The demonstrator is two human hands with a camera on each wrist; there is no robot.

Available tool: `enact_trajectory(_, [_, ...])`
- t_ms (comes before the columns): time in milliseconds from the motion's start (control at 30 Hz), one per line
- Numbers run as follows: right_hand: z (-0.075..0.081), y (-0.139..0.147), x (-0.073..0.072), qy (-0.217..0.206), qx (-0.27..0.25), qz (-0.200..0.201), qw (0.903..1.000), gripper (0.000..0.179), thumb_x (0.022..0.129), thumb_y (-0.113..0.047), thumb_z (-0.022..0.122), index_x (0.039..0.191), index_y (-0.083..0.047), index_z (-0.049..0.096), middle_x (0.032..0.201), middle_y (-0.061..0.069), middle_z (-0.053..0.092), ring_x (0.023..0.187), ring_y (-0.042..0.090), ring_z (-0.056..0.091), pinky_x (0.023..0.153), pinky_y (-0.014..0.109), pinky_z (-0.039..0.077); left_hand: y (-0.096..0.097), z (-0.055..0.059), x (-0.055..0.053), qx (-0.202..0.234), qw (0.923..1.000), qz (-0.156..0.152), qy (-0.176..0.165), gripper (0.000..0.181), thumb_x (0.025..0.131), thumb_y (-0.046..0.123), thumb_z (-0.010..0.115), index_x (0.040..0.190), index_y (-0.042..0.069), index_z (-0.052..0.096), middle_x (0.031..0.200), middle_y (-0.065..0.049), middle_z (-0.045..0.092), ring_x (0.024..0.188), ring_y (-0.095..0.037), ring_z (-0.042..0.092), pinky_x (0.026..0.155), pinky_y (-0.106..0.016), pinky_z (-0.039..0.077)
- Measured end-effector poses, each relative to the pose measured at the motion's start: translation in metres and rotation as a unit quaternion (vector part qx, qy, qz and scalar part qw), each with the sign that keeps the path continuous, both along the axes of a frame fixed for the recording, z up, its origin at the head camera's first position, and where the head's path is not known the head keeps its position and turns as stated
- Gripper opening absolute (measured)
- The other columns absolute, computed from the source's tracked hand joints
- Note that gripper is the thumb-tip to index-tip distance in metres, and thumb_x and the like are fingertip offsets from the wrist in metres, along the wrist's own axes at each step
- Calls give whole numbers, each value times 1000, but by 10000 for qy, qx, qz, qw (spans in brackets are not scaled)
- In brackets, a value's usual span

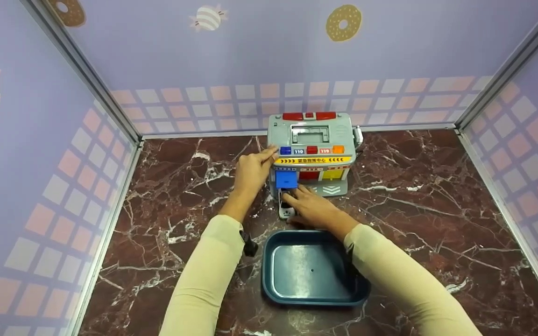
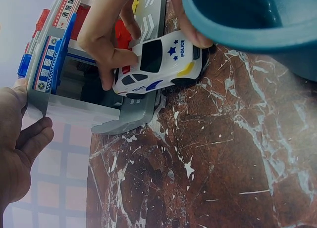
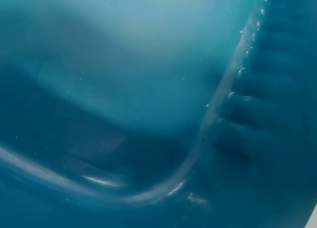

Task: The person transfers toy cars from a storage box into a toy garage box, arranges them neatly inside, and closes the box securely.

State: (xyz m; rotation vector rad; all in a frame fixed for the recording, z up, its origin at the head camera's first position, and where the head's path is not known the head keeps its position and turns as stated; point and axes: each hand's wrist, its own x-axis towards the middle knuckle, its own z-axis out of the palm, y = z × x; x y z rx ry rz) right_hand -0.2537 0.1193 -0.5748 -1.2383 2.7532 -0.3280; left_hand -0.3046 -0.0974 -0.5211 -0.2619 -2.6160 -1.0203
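Observation:
A white toy police car (image 2: 163, 62) with blue stars and dark windows stands at the doorway of a grey toy emergency station (image 1: 313, 133). My right hand (image 1: 313, 207) grips the car from above, with fingers at its rear and the thumb by its front. The station's blue door (image 1: 286, 179) is raised over the car. At the station's left side, my left hand (image 1: 252, 172) reaches out with extended fingers that touch the roof corner beside the blue button (image 1: 286, 150). Only the inside of a blue tub shows in the right wrist view; the right hand is hidden there.
The dark blue tub (image 1: 269, 280) stands in front of the station, under my right forearm. Red (image 1: 308, 175) and yellow (image 1: 332, 174) doors are beside the blue one. Patterned walls (image 1: 231, 51) enclose the marbled tabletop (image 1: 180, 196) at the back and sides.

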Motion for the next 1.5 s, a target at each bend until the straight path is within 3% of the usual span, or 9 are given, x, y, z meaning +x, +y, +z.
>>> enact_trajectory(167, [0, 1, 1, 157, 41, 19, 9999, 61, 102, -32, 81, 153, -13, 54, 153, 23, 59, 150, 49, 51, 122, 70, 48, -1, -1, 0, -31, 10000, 15, 36, 31, 105, 40, 75, 131, 26, 82, 136, 3, 77, 123, -34, 77, 104, -52, 65])
enact_trajectory(500, [-3, 7, 3, 1016, -72, 173, 9946, 52, 104, -33, 77, 151, -17, 63, 148, 15, 65, 152, 44, 51, 117, 63, 53, -1, 0, 2, 55, 10000, 34, -71, 29, 105, 39, 76, 130, 26, 82, 135, 4, 78, 125, -33, 77, 106, -52, 64])
enact_trajectory(933, [2, 7, -1, 715, 499, 62, 9962, 72, 102, -32, 79, 166, -15, 51, 169, 20, 51, 160, 43, 44, 123, 65, 47, 0, 0, 2, 82, 9998, 115, -138, 29, 105, 40, 76, 131, 28, 82, 136, 6, 77, 126, -35, 76, 107, -53, 63])
enact_trajectory(1500, [8, 10, -3, 856, 707, 145, 9937, 71, 101, -27, 75, 166, -14, 50, 166, 23, 51, 158, 48, 46, 121, 67, 50, -1, -2, 1, 124, 9999, -7, 28, 29, 106, 37, 75, 131, 25, 82, 135, 3, 78, 127, -32, 76, 106, -53, 64])
